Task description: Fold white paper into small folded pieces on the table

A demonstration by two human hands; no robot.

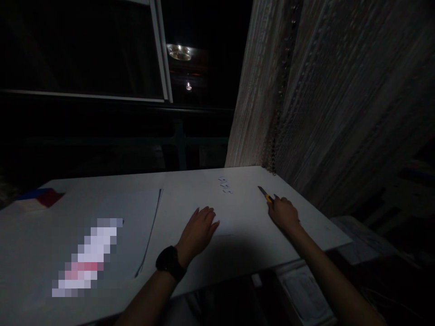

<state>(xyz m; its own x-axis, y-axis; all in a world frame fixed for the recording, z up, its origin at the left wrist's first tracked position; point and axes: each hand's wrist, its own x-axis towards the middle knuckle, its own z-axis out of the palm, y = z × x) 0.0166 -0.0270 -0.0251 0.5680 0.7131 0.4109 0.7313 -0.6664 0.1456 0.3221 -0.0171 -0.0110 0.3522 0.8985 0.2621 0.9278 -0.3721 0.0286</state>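
Observation:
My left hand (pixel 200 228) lies flat on the white table (pixel 190 190), fingers together and stretched out, over a small sheet of paper (pixel 227 227); a black watch sits on its wrist. My right hand (pixel 284 213) is closed round a yellow utility knife (pixel 264 193) whose blade points away, resting on the table near the right edge. A few small white paper pieces (pixel 224 184) lie just beyond both hands.
A stack of white sheets (pixel 112 217) lies to the left, with a red and blue object (pixel 44 196) at the far left corner. A pale curtain (pixel 306 90) hangs at the right. A dark window (pixel 102 54) is behind the table.

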